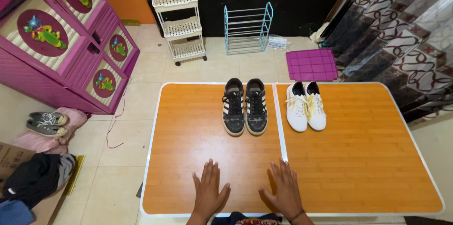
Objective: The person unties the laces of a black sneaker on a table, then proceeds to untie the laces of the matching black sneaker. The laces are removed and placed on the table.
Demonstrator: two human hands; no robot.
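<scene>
Left fingers: spread, flat on the wood; your left hand [209,191] grips nothing.
Right fingers: also spread and flat; your right hand [284,188] is empty, palm down.
Hand spot: both at 6 o'clock on the orange folding table [188,149], near its front edge, left hand left of the centre seam, right hand on or just right of it.
Nearest thing: dark sneaker pair [245,106], 12 o'clock from your hands, apart from them, toes toward you, laces tied, the two shoes touching side by side just left of the seam.
Next out: white sneaker pair [306,106], about 1 o'clock, right of the seam, toes toward you, laces look loosely tied, hard to tell.
Progress: judging by this, both pairs sit lined up and untouched; nothing lifted, all handling left.
Beyond table: blue shoe rack [247,29] at 12 o'clock on the floor, bare shelves; white trolley shelf [177,15] at 11; purple mat [311,64] at 1.
Far left: purple drawer cabinet [61,50] at 10; grey sneakers [47,123] on a pink cushion at 9.
</scene>
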